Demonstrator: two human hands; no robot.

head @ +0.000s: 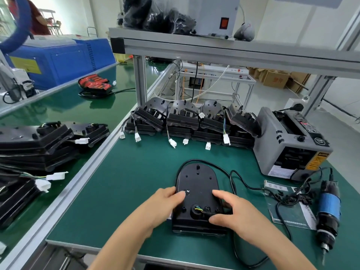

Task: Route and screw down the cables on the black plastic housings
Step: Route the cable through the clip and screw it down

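Head view: at far left sits a stack of black plastic housings [33, 145] with white connectors. Near the front middle, the left hand [165, 201] grips the left edge of a black plastic housing with a rounded far end [197, 184], thumb on top. This housing lies flat on the green table [120, 188]. The right hand [235, 213] clasps its right side, thumb pressing the black cable [251, 187] beside the round opening. Further right stands a grey tape dispenser [282, 145], and a blue-wrapped electric screwdriver [329, 207] lies on the table.
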